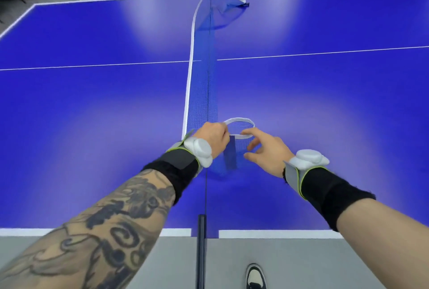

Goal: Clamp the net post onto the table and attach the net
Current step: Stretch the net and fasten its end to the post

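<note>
A glossy blue table [92,114] with white lines bears the slack mesh net [204,75] along its middle. The left hand [214,136] pinches the net's looped white tape; the right hand [267,151], fingers spread, touches it.

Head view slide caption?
Left hand pinches the curled end of the blue mesh net; right hand touches it, over the blue table.

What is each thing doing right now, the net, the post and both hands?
net: lying slack across the table, near end curled into a loop, not on the post.
post: at the table's near edge, no net on it.
left hand: grips the net's near end.
right hand: open, fingertips touching the net's white band.
</note>
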Demonstrator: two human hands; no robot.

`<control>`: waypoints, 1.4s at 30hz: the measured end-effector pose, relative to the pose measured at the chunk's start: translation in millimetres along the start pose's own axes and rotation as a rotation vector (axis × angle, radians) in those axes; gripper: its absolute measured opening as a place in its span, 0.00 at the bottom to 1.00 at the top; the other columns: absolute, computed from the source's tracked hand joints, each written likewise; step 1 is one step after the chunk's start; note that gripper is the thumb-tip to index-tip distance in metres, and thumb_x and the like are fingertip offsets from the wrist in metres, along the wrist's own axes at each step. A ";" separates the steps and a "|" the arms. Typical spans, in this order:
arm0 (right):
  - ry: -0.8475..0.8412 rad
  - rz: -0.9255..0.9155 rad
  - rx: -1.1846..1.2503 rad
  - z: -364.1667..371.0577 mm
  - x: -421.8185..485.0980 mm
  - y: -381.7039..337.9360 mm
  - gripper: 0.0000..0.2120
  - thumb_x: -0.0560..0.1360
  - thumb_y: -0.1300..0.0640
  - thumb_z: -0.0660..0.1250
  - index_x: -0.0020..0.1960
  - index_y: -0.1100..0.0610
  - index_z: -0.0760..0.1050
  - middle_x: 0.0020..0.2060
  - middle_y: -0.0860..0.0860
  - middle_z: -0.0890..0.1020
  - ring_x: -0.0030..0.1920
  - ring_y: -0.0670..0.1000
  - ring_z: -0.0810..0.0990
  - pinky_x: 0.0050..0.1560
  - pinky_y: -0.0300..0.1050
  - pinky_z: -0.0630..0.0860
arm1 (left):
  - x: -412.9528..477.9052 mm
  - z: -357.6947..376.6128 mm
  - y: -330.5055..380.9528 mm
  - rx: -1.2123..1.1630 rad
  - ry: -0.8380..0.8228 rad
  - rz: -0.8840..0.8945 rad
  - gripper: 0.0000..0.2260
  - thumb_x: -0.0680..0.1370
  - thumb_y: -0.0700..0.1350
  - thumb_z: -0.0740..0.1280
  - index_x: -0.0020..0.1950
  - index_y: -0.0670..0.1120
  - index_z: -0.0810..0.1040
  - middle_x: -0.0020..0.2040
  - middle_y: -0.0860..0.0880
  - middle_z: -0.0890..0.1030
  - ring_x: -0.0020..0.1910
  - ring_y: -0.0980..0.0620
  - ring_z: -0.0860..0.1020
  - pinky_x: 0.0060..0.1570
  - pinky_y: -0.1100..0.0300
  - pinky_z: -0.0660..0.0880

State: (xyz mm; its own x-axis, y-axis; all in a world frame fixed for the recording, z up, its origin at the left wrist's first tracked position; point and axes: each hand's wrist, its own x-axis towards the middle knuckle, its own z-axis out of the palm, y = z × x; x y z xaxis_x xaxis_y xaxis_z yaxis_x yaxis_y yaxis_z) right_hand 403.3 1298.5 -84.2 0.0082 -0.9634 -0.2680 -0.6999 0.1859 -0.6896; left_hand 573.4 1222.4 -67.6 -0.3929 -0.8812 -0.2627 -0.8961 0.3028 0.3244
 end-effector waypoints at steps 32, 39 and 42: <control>0.065 -0.023 -0.025 88.3 -173.4 -168.2 0.04 0.73 0.61 0.69 0.42 0.55 0.76 0.36 0.54 0.86 0.26 0.40 0.82 0.34 0.29 0.75 | -247.8 -61.2 -52.3 -0.907 -0.234 -0.372 0.16 0.79 0.54 0.70 0.49 0.41 0.80 0.43 0.44 0.79 0.34 0.50 0.79 0.44 0.59 0.82; 0.125 -0.017 0.107 94.8 -201.9 -136.9 0.03 0.76 0.59 0.68 0.45 0.56 0.75 0.36 0.52 0.84 0.31 0.45 0.85 0.35 0.31 0.77 | -283.4 -1.4 -31.4 -0.918 -0.239 -0.596 0.23 0.82 0.59 0.61 0.61 0.38 0.75 0.51 0.39 0.77 0.46 0.39 0.80 0.55 0.45 0.81; 0.106 -0.031 0.141 95.5 -213.5 -131.9 0.03 0.76 0.58 0.68 0.45 0.56 0.74 0.36 0.53 0.85 0.33 0.48 0.86 0.37 0.34 0.80 | -299.4 18.6 -16.2 -0.980 -0.221 -0.636 0.19 0.84 0.56 0.59 0.60 0.40 0.73 0.45 0.39 0.78 0.43 0.40 0.80 0.55 0.43 0.80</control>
State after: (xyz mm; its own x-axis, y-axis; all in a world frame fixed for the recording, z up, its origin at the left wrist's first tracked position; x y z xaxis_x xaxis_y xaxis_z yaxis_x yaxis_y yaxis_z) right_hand 562.1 1498.1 -0.2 -0.0524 -0.9826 -0.1782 -0.5931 0.1742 -0.7861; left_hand 701.8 1488.1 -11.1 -0.0476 -0.6623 -0.7477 -0.4407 -0.6578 0.6108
